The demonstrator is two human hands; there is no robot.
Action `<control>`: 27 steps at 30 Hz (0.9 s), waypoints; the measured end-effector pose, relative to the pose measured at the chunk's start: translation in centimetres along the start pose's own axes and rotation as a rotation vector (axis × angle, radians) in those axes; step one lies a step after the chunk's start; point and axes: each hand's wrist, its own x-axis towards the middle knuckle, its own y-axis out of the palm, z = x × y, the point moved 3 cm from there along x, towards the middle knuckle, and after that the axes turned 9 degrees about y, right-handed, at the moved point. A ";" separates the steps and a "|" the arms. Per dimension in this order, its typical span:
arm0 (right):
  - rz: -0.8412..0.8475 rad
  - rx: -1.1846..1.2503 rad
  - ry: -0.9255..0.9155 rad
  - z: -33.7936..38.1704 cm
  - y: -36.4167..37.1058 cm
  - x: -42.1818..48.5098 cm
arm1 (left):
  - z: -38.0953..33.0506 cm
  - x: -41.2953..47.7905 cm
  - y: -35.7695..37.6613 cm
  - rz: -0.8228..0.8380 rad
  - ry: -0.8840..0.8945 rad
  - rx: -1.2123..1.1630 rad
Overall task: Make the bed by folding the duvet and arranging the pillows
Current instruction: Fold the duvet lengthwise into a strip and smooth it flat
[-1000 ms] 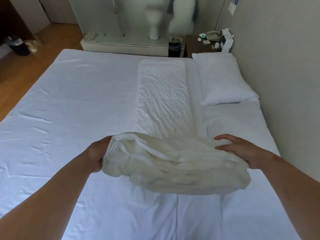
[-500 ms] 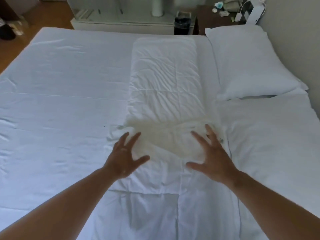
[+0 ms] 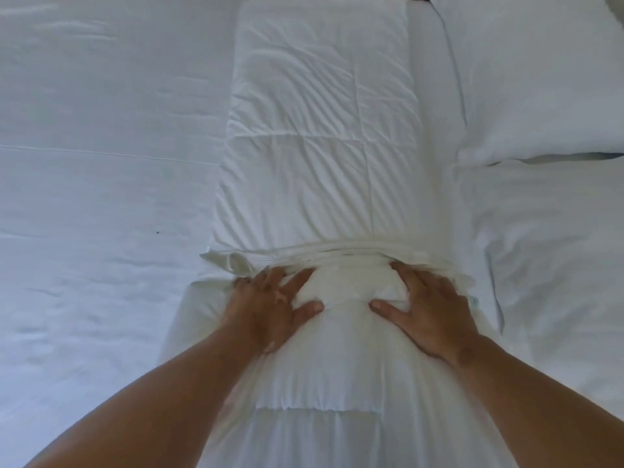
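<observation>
While flat under left hand [image 3: 266, 309] and right hand [image 3: 435, 312] — the duvet [image 3: 320, 163] fold.

The pillow [image 3: 540, 79] (far right) runs past the view's edges.

The duvet [image 3: 320, 146] end, lifted a second ago, now lies folded over toward 12 o'clock. The left hand [image 3: 270, 305] and right hand [image 3: 429, 309] have come down, pressing its 9 and 3 o'clock sides.

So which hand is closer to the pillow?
Right. The right hand presses the duvet nearer the pillow; the left hand presses it farther away, toward the duvet's other edge.
</observation>
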 end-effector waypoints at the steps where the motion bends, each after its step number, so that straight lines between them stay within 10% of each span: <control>1: -0.038 0.011 -0.004 0.0 0.5 1.0 | 0.2 0.7 0.8 -0.039 -0.002 0.015; 15: 0.140 -0.036 0.033 1.7 -9.6 2.0 | 1.4 3.0 -9.6 0.001 0.012 -0.317; 21: 0.063 0.012 -0.054 1.7 -2.7 6.8 | 2.8 6.8 -2.8 -0.089 -0.134 -0.171; 27: -0.005 0.181 -0.214 0.0 -4.1 5.3 | 5.7 2.6 -4.2 -0.148 0.158 -0.135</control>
